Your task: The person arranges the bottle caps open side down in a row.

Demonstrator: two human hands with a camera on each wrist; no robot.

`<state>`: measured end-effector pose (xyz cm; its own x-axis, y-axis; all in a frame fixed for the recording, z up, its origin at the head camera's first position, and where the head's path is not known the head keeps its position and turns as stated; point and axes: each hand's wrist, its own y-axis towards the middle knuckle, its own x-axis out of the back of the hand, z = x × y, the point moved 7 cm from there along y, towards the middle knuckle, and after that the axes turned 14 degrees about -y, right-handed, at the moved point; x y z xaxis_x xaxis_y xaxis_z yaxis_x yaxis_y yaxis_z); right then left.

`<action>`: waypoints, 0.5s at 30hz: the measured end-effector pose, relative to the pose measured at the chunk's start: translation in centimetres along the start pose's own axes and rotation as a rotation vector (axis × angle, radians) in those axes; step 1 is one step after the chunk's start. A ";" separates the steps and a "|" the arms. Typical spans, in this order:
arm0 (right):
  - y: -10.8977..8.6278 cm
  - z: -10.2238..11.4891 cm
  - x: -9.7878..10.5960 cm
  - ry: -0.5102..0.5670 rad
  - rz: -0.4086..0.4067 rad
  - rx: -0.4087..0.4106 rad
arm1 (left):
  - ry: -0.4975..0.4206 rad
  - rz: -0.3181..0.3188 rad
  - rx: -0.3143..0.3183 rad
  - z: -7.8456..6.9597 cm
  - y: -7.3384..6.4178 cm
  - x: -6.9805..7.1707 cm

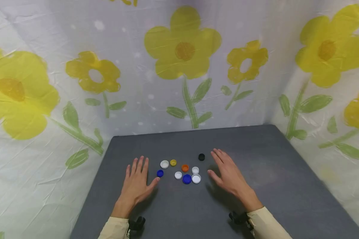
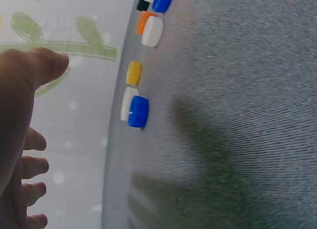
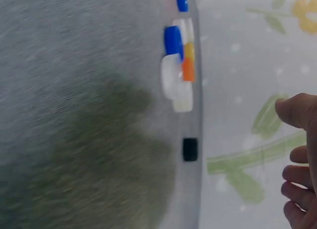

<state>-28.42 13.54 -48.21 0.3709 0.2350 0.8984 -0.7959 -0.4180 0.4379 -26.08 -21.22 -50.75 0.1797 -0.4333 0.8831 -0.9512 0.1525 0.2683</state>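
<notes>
Several bottle caps lie loosely grouped mid-table between my two hands. My left hand [image 1: 136, 184] hovers over the table with fingers spread, its thumb close to a small blue cap [image 1: 160, 173]. A white cap [image 1: 164, 164] and a yellow cap [image 1: 173, 162] sit just beyond. In the middle are an orange cap [image 1: 185, 168], a larger blue cap [image 1: 186, 179] and white caps, one of them [image 1: 196, 179] right beside the blue. A black cap [image 1: 201, 157] lies farther back, nearest my right hand [image 1: 228, 174], which is held above the table with straight fingers and nothing in it.
The dark grey table [image 1: 155, 212] stretches around the caps to its far edge. A white curtain [image 1: 131, 96] printed with yellow flowers hangs behind and at both sides. Each wrist wears a black strap mount, and shadows of the hands fall on the tabletop.
</notes>
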 end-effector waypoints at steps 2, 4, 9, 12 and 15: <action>0.6 0.5 0.4 0.012 -0.008 0.023 | 0.003 -0.001 -0.012 -0.1 0.0 0.4; 1.2 1.2 0.7 0.012 -0.008 0.047 | 0.005 -0.001 -0.024 -0.2 0.1 0.8; 3.0 3.2 1.6 -0.010 -0.023 0.122 | 0.023 -0.004 -0.054 -0.4 0.5 1.6; 4.0 4.5 2.0 -0.022 -0.043 0.172 | 0.026 0.004 -0.070 -0.5 0.6 1.9; 4.9 5.9 2.1 -0.024 -0.053 0.213 | 0.010 0.008 -0.080 -0.7 0.9 2.3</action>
<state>-28.78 6.81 -44.01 0.4229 0.2414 0.8734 -0.6568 -0.5824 0.4790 -26.32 -21.40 -48.23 0.1748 -0.4225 0.8893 -0.9295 0.2271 0.2906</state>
